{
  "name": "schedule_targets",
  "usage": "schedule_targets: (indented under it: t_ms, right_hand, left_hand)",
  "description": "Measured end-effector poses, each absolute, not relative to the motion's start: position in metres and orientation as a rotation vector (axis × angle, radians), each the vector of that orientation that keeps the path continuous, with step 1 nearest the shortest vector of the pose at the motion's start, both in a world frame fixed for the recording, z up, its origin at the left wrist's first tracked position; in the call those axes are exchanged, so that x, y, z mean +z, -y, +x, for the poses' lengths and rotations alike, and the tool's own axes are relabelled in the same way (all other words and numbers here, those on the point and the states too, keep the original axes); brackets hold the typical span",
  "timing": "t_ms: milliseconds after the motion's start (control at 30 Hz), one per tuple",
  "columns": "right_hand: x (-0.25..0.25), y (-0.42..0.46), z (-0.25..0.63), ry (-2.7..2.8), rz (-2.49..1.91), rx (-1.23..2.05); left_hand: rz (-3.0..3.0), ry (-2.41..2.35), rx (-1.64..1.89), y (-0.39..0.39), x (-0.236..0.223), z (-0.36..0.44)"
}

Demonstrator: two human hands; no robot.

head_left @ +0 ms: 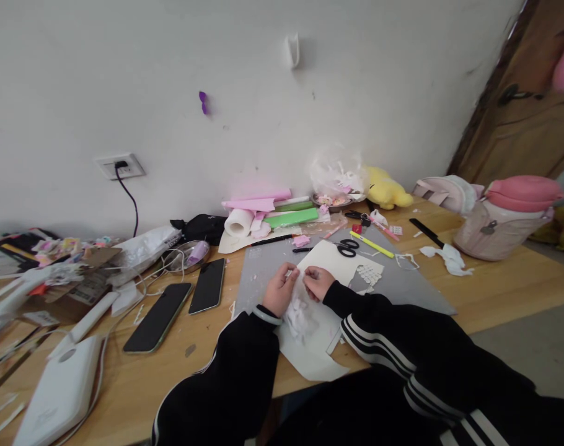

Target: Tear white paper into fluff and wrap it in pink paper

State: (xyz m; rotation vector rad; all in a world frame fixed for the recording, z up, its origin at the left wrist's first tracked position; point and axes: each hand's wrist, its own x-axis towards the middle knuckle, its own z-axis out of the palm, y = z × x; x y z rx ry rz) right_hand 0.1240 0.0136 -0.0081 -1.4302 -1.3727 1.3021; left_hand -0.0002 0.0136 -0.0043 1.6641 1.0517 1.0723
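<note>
My left hand (pixel 280 291) and my right hand (pixel 317 284) meet over the near part of the grey mat, both with fingers pinched together. What they hold is too small and pale to make out. Just below them lies a crumpled white tissue-like piece (pixel 299 319) on a large white paper sheet (pixel 314 362). Black-handled scissors (pixel 348 248) rest beyond my right hand, partly over the sheet. To the right of that hand is a small white piece with rows of bumps (pixel 369 274).
The grey mat (pixel 416 288) also carries a yellow pen-like tool (pixel 372 244). Rolled paper (pixel 239 223), a plastic bag (pixel 340 173) and a yellow plush toy (pixel 387 188) line the wall. Two phones (pixel 157 319) and a white power bank (pixel 61 390) lie left; a pink-lidded container (pixel 500 217) stands right.
</note>
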Motion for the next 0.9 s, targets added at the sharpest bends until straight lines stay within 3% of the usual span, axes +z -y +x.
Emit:
schedule_targets:
  t_ms: [367,900]
  right_hand:
    - [-0.0028,-0.009,0.1226,1.443,-1.24,1.469]
    - [-0.006,-0.0133,0.1242,1.39,-1.32,1.392]
  left_hand:
    - [1.756,-1.063,1.048,-0.0151,-0.0063,-0.0017]
    - [1.663,-1.08,1.104,-0.0126,-0.003,-0.001]
